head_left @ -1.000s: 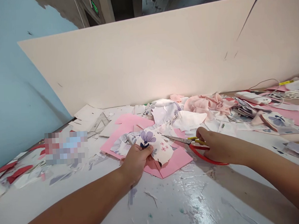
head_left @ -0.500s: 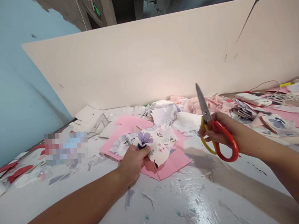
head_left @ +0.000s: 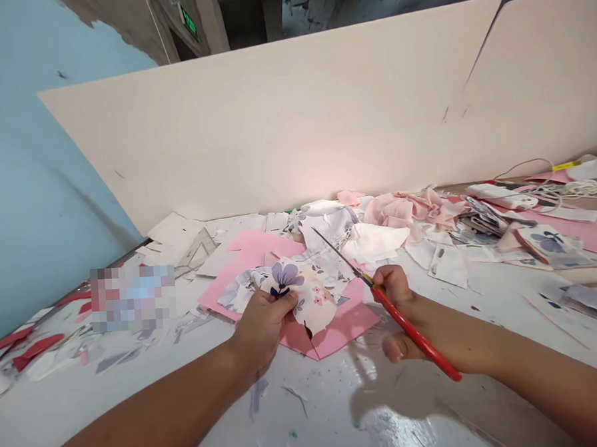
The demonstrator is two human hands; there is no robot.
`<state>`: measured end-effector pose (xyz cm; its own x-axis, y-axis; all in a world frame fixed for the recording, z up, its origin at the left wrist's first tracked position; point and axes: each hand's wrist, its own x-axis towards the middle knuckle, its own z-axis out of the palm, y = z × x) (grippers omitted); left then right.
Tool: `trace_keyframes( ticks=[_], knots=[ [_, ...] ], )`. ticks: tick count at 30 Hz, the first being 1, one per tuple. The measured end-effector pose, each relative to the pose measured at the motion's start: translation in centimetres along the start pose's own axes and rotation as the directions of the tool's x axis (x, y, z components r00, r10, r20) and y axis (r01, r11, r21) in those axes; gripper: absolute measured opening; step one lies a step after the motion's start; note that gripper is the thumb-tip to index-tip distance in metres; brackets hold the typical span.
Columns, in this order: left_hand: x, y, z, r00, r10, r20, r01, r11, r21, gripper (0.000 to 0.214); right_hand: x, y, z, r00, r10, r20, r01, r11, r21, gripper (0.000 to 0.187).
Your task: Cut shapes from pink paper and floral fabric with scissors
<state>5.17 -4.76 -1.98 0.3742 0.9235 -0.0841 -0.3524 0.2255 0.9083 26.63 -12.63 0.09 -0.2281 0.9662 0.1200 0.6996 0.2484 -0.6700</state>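
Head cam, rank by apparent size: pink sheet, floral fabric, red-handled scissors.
1. Pink sheet, largest, though partly covered.
2. Floral fabric and red-handled scissors: unsure. The scissors look longer but far narrower, and their handles sit nearer the camera.

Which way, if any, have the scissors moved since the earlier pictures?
Yes: against the pink sheet, the scissors have dropped from upright and swung left.

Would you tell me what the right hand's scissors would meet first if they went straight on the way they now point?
The scissors in the right hand would probably meet the pale floral fabric scraps just beyond their tip, though depth is unclear from this view.
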Motion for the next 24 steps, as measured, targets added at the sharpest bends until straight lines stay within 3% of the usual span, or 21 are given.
trace_keyframes(
  ticks=[8,14,24],
  knots=[
    [-0.2,0.6,0.3,0.998,0.049,-0.042,-0.049,0.999,0.009,0.020,0.4,-0.9,-0.6,0.992,0.107,0.070,-0.093,0.980,-0.178,0.055],
    [-0.5,0.8,0.4,0.998,0.029,-0.056,-0.028,0.999,0.023,0.015,0.3,-1.5,-0.1,0.994,0.109,0.026,-0.098,0.959,-0.266,0.048],
    [-0.7,0.2,0.5,0.996,0.052,-0.071,-0.049,0.998,0.047,0.014,0.3,-2.5,0.1,0.993,0.087,0.081,-0.070,0.978,-0.195,0.036]
  ],
)
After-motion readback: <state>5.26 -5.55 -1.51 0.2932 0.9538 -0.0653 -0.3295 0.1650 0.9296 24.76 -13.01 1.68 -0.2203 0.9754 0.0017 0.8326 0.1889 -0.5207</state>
